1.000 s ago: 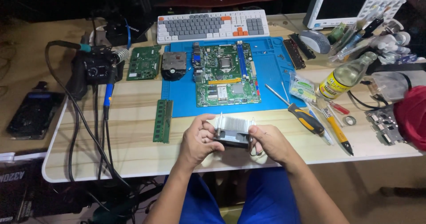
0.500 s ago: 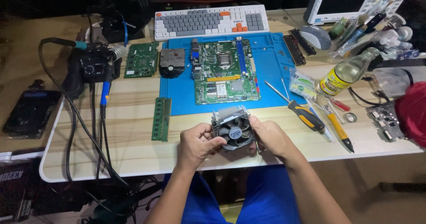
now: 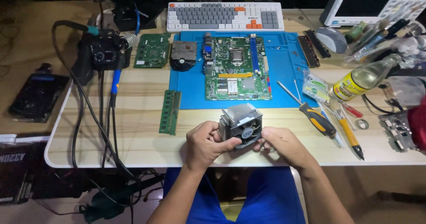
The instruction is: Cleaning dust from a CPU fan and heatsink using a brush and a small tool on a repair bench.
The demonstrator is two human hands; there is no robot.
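Both hands hold a grey processor cooler (image 3: 241, 125) with metal fins and a round fan, lifted just above the table's front edge. My left hand (image 3: 205, 143) grips its left side, thumb across the front. My right hand (image 3: 282, 145) pinches its right side. The fan face points toward me. Beyond it a green motherboard (image 3: 235, 74) lies flat on a blue work mat (image 3: 284, 68).
A green memory stick (image 3: 170, 111) lies left of the mat. A yellow-handled screwdriver (image 3: 310, 113), smaller tools and a plastic bottle (image 3: 361, 79) lie to the right. A soldering station (image 3: 103, 52) with cables, a second circuit board (image 3: 153, 51), a keyboard (image 3: 225, 16) stand farther back.
The cooler has been turned in my hands: a second ago its finned side was up, now the fan face is toward me. It also sits slightly higher.
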